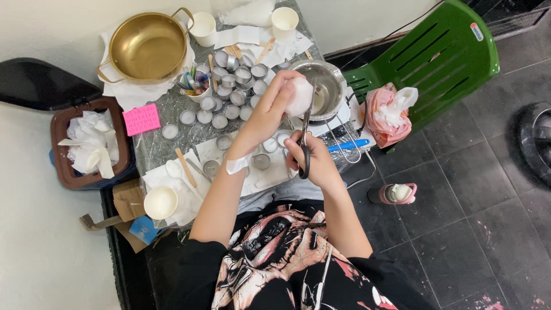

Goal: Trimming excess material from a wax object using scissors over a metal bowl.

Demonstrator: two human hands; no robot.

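My left hand (271, 106) is closed around a white lump of wax (299, 96), held up over the table. My right hand (313, 158) grips black-handled scissors (305, 133), whose blades point up at the white lump. Just behind them sits a small steel pot (328, 87) on a wire stand. Several small round metal candle cups (235, 80), some filled with white wax, are spread on the foil-covered table (155, 149) under and left of my hands.
A gold pot (146, 47) stands at the back left, with paper cups (203, 27) behind. A pink note (141, 119), a brown bin of tissues (86, 143), wooden sticks and a white cup (160, 202) lie left. A green chair (436, 57) and a bottle (396, 193) are right.
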